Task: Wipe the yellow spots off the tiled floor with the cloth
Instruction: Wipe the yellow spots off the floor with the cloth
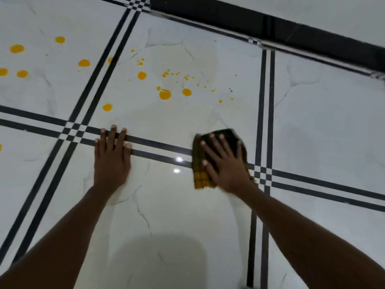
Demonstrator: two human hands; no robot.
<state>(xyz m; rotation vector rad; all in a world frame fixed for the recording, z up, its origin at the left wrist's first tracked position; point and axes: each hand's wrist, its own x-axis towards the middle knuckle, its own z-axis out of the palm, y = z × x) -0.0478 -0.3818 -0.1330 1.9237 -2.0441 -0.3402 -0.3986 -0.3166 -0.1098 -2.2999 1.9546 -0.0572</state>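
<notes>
Several yellow spots dot the white tiled floor, spread from the far left to the middle, beyond both hands. My right hand presses flat, fingers spread, on a dark folded cloth with a yellow-stained checked corner. The cloth lies across the black double line between tiles, below the rightmost spots. My left hand rests flat on the floor with fingers apart, fingertips on the same black line, holding nothing.
Black double stripes divide the floor into large tiles. A black skirting strip runs along the wall at the top right. A faint wet smear shows beyond the spots. One yellow spot sits at the left edge.
</notes>
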